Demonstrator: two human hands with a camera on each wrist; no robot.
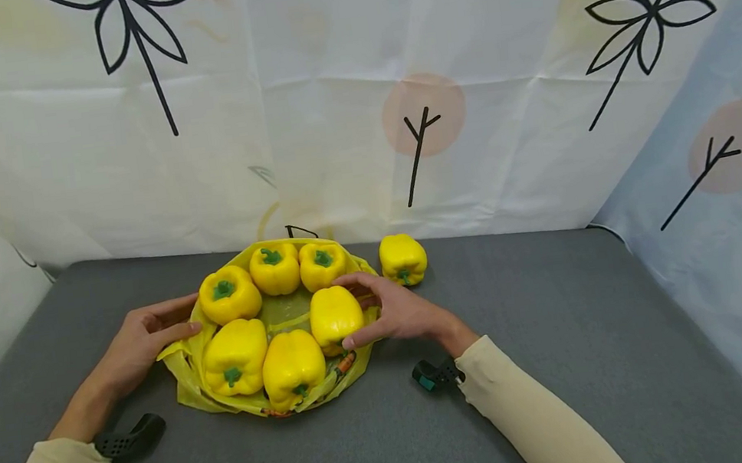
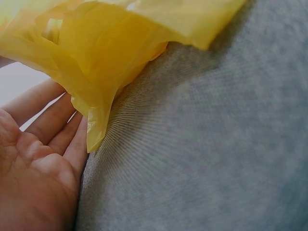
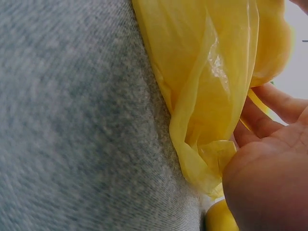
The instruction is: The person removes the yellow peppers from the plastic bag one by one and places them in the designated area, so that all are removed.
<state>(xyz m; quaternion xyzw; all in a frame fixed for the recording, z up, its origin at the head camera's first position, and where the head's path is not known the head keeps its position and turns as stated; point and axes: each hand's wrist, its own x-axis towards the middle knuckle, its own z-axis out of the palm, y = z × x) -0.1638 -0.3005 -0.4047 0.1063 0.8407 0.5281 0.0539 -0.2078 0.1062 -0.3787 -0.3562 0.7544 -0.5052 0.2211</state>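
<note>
Six peppers (image 1: 294,368) lie in the bag (image 1: 196,390), one (image 1: 403,257) outside.

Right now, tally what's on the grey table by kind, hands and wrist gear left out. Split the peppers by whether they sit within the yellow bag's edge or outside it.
Yellow peppers within the edge: 6
Yellow pepper outside it: 1
Yellow bag: 1
Total: 8

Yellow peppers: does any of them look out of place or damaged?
One pepper sits alone on the grey table, beyond the right hand, while six others sit within the yellow bag. No damage is visible.
</note>
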